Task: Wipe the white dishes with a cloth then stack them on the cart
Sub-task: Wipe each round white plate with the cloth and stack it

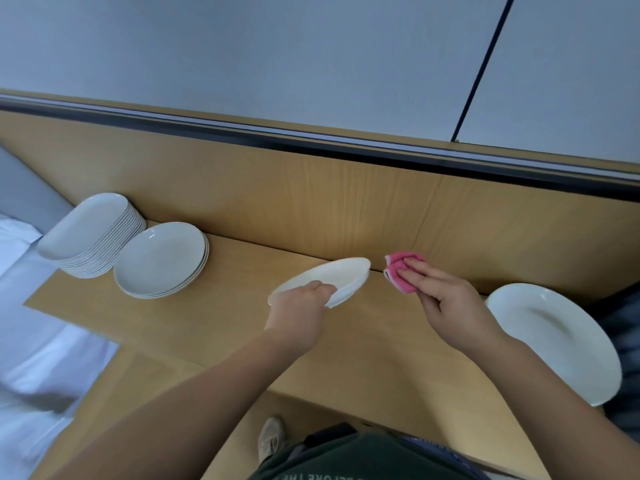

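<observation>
Looking down, the biggest thing was the wood counter [346, 358], with a wood wall panel behind it. On its right end lay a big plate [554, 341], flat and alone. Far off at the left end stood two piles: a tall pile of oval plates [90, 233] and, just beside it, a short pile of round plates [161, 259]. No cart could be picked out for sure.

Between the piles and the big plate was the dish [349, 277] being worked on. It was tipped, with its inside showing. The left hand [298, 313] gripped it by the near rim, fingers curled round the edge. The right hand [446, 299] was near the dish but not touching it. It held the pink cloth [403, 273] under its long fingers, and its thumb was hidden. The cloth was the smallest thing, folded up and apart from the dish.

So the wiping step looked to be in hand — the dish was up and the cloth was close. The next move would need the cloth brought onto the dish and rubbed round its inside. The left hand would need a firm hold, since a smooth rim could slip. After that the dish would need a pile to go on.
</observation>
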`<state>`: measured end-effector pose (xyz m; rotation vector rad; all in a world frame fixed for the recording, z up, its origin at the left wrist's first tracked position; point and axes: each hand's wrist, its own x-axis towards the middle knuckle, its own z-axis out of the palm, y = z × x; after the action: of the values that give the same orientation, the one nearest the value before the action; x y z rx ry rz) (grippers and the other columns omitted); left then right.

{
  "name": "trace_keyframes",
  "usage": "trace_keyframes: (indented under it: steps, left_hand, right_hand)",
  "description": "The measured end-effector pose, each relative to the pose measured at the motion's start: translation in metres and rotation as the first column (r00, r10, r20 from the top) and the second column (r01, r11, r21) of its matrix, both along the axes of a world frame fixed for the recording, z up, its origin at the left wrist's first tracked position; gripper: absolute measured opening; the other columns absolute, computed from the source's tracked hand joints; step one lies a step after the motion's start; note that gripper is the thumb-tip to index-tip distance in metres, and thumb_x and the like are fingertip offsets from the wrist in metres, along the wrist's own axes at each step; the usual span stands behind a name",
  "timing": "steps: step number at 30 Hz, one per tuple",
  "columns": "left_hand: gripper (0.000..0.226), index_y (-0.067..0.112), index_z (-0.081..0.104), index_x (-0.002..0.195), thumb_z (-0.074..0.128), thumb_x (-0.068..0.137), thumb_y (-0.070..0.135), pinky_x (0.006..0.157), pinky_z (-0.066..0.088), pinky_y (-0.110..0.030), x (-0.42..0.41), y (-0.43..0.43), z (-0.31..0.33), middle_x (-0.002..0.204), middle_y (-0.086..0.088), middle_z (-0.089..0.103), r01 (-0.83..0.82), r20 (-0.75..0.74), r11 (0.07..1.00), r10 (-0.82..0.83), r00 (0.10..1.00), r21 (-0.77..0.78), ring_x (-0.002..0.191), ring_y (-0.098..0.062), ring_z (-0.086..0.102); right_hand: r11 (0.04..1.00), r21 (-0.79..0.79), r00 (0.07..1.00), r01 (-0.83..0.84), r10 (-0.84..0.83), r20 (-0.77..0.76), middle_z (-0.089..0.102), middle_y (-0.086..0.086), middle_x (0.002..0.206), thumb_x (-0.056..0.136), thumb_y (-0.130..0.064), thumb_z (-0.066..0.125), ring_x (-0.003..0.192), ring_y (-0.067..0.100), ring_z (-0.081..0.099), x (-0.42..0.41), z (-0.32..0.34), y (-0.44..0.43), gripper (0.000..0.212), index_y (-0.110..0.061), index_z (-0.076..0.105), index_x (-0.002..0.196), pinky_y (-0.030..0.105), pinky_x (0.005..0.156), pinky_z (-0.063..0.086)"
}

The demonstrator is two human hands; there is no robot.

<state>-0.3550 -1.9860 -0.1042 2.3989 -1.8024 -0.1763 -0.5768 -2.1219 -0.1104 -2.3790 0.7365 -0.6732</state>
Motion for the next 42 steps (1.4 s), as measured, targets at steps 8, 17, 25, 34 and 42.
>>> trace_keyframes:
  steps: [8, 17, 25, 34, 42]
  left_hand:
    - [0.040, 0.017, 0.074, 0.091, 0.084, 0.057, -0.001, 0.035, 0.042, -0.023, 0.071, 0.042, -0.007, 0.073, 0.006, 0.067, 0.137, 0.147, 0.939, -0.094, 0.985, -0.316, 0.056, -0.020, 0.063]
    - [0.035, 0.011, 0.076, 0.087, 0.080, 0.057, -0.008, 0.044, 0.050, -0.025, 0.181, 0.102, -0.022, 0.074, 0.000, 0.072, 0.084, 0.174, 0.907, -0.012, 0.985, -0.412, 0.055, -0.024, 0.065]
    - [0.028, 0.013, 0.077, 0.085, 0.067, 0.062, -0.001, 0.043, 0.047, -0.024, 0.248, 0.134, -0.044, 0.073, 0.002, 0.072, 0.040, 0.230, 0.909, 0.063, 0.971, -0.415, 0.055, -0.023, 0.066]
    - [0.030, 0.013, 0.078, 0.082, 0.054, 0.066, 0.005, 0.047, 0.049, -0.023, 0.293, 0.140, -0.070, 0.073, 0.001, 0.073, 0.063, 0.273, 0.901, 0.063, 0.960, -0.429, 0.056, -0.022, 0.067]
    - [0.030, 0.015, 0.078, 0.082, 0.055, 0.064, 0.005, 0.042, 0.045, -0.021, 0.315, 0.151, -0.084, 0.071, 0.002, 0.072, 0.003, 0.248, 0.915, 0.106, 0.963, -0.404, 0.053, -0.023, 0.064]
  right_hand:
    - [0.998, -0.002, 0.998, -0.057, 0.057, 0.010, 0.051, -0.006, 0.141, 0.089, 0.008, 0.060, 0.132, 0.001, 0.041, 0.055, 0.002, 0.025, 0.047, -0.017, 0.061, 0.129, 0.012, 0.109, 0.031]
    - [0.989, 0.006, 0.989, -0.145, 0.145, 0.005, 0.050, -0.007, 0.141, 0.090, 0.008, 0.059, 0.133, 0.009, 0.045, 0.146, -0.002, 0.056, 0.047, -0.017, 0.060, 0.130, 0.016, 0.111, 0.031]
    - [0.987, -0.009, 0.985, -0.160, 0.159, -0.071, 0.049, -0.009, 0.139, 0.088, 0.007, 0.063, 0.131, 0.012, 0.048, 0.206, -0.012, 0.083, 0.047, -0.018, 0.062, 0.128, 0.016, 0.109, 0.032]
    - [0.989, -0.020, 0.981, -0.149, 0.145, -0.132, 0.049, -0.010, 0.137, 0.087, 0.008, 0.061, 0.129, 0.010, 0.046, 0.250, -0.012, 0.100, 0.047, -0.016, 0.063, 0.127, 0.008, 0.107, 0.026]
    - [0.989, -0.013, 0.974, -0.151, 0.146, -0.173, 0.051, -0.008, 0.138, 0.088, 0.006, 0.061, 0.130, 0.010, 0.046, 0.267, -0.015, 0.105, 0.047, -0.017, 0.063, 0.128, 0.022, 0.107, 0.034]
